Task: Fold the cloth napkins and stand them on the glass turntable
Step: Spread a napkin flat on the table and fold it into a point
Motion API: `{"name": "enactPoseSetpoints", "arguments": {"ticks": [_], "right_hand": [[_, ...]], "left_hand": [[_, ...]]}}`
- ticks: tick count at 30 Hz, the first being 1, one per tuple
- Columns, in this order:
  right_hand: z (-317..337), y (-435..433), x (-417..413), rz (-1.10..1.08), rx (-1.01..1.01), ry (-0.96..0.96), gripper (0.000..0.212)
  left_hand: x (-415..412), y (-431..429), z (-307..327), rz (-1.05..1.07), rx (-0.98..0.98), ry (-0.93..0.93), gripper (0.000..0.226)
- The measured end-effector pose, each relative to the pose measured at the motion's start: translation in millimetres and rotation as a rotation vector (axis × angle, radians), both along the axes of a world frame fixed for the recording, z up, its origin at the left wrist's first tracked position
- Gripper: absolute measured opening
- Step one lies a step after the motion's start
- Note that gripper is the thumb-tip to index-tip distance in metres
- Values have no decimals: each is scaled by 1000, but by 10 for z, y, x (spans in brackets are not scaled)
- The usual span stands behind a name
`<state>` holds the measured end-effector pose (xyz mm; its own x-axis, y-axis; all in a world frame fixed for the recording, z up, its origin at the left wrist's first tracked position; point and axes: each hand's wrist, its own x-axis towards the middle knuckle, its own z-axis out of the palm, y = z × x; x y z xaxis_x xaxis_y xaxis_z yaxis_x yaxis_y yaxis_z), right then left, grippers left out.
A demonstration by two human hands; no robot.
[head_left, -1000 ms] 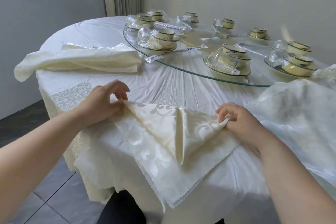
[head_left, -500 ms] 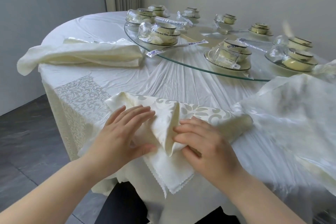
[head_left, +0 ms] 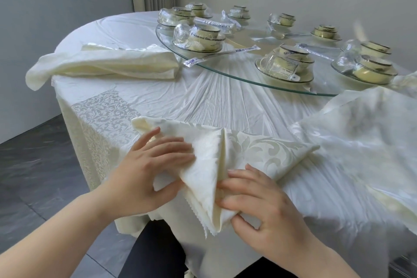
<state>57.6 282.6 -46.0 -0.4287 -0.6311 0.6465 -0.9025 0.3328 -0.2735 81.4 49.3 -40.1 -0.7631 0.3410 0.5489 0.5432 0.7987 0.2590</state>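
A cream damask napkin [head_left: 250, 151] lies at the near edge of the table, folded into a triangle with a centre seam, its point hanging toward me. My left hand [head_left: 153, 171] presses flat on its left flap with straight fingers. My right hand [head_left: 261, 207] pinches the lower point of the napkin between thumb and fingers. Beyond them the glass turntable [head_left: 228, 71] sits in the middle of the table; no napkin stands on it.
Several plastic-wrapped bowl and cup sets [head_left: 199, 37] and a wrapped chopstick packet [head_left: 222, 53] sit on the turntable. A pile of folded napkins [head_left: 112, 63] lies at the left table edge. A loose cloth [head_left: 361, 135] is heaped on the right. The white tablecloth [head_left: 203, 101] is creased.
The two outer corners of the napkin were folded in to the centre. My right hand has slid down to the lower point and pinched it; my left stays flat on the left flap.
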Motion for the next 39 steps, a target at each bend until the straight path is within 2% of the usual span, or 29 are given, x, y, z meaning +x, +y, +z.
{"name": "enactPoseSetpoints", "arguments": {"ticks": [4,6,8,9,10,11,12,14,16,18,21,24,27,29,33,36,39], "right_hand": [[32,13,26,2,45,-28,13],[59,28,36,10,45,-53,20],[84,27,44,18,50,-79,35],[109,18,43,26,59,-99,34],[137,3,42,20,72,-131,23],[176,-15,43,-7,89,-187,12],[237,-33,42,-43,111,-279,13],[378,-79,39,-128,123,-511,15],[488,-118,-28,-188,30,-659,18],[562,-195,-140,-278,-34,-625,34],[570,-341,-335,-479,268,-450,41],[444,-412,-462,-544,550,-536,51],[396,-294,-494,-606,640,-566,54],[391,-105,-531,-671,685,-554,56],[443,253,-576,-805,713,-615,56],[538,279,-555,-900,682,-521,54],[629,23,-529,-729,501,-376,53]], "left_hand": [[48,-17,136,-22,165,-48,29],[1,75,206,36,208,-8,41],[-98,214,287,151,145,18,46],[-164,293,322,208,94,-2,50],[-224,375,354,254,46,-59,60],[-272,457,379,295,3,-137,71],[-325,515,374,335,-47,-221,73],[-410,626,341,360,-150,-363,56],[-423,715,302,349,-205,-449,52],[-402,727,264,369,-252,-475,53],[-375,733,255,390,-278,-480,53],[-376,741,268,394,-293,-488,53],[-379,736,257,397,-290,-487,59],[-378,734,257,398,-279,-489,71],[-379,731,252,400,-272,-497,72],[-383,734,251,403,-270,-488,64],[-384,737,254,400,-228,-477,55]]}}
